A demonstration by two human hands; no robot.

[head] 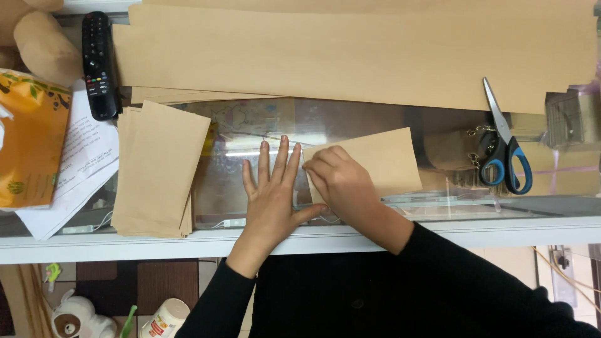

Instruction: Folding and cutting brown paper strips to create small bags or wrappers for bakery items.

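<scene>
On the glass-topped table (375, 119), 2 hands are at work on 1 small brown paper sheet (375, 159). L hand (270, 195) lies flat on the glass, palm down, all fingers spread wide, gripping nothing; its thumb points toward the R hand and touches the sheet's near corner or comes very close, can't tell which. R hand (338, 178) is curled, fingertips bunched and pressing on the sheet's left edge, which sits just beside the L hand's fingers; most of the sheet extends to the right of and beyond the R hand. Whether the R fingers pinch the paper or only press it down I can't tell. Both arms wear black sleeves. Left of the L hand, near but apart: 1 stack of brown paper pieces (159, 169), count w/in the stack not readable. Beyond both hands: a few long brown sheets (350, 53) overlapping, exact number unclear. Well to the right of the R hand: 1 pair of scissors (507, 153) w/ blue-black handles, blades shut. Far left beyond the stack: 1 black remote control (99, 62), some white papers (81, 163), 1 orange packet (28, 138).
</scene>
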